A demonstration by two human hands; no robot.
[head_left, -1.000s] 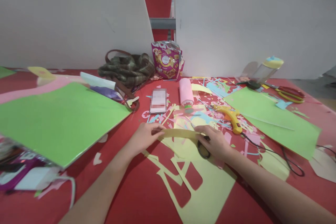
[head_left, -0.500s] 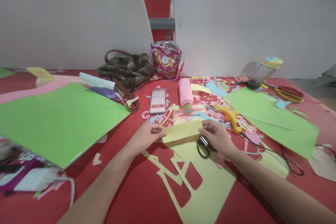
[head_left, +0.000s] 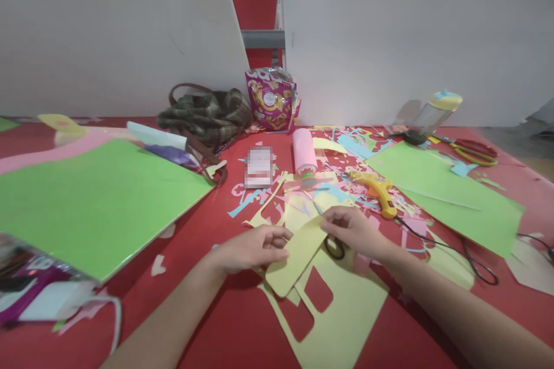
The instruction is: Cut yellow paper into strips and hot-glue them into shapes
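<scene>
Between my hands a yellow paper strip (head_left: 295, 256) slants down to the left, its lower end rounded. My right hand (head_left: 352, 229) pinches its upper right corner. At its left edge, my left hand (head_left: 255, 247) has the fingers curled and the thumb against the paper. Black-handled scissors (head_left: 334, 248) lie partly hidden under the strip and my right hand. Beneath everything is a larger yellow sheet (head_left: 350, 305) with cut-out openings.
Green sheets lie at left (head_left: 104, 202) and right (head_left: 450, 196). A yellow glue gun (head_left: 381, 193) with a black cord, a pink roll (head_left: 304, 151), a phone (head_left: 258, 167), paper scraps, a snack bag (head_left: 271, 101), a plaid bag (head_left: 208, 115) and a clear bottle (head_left: 435, 115) are around.
The yellow strip has turned from nearly level to a steep slant, its left end lowered toward me. My left hand has moved down with it. More of the scraps behind now shows.
</scene>
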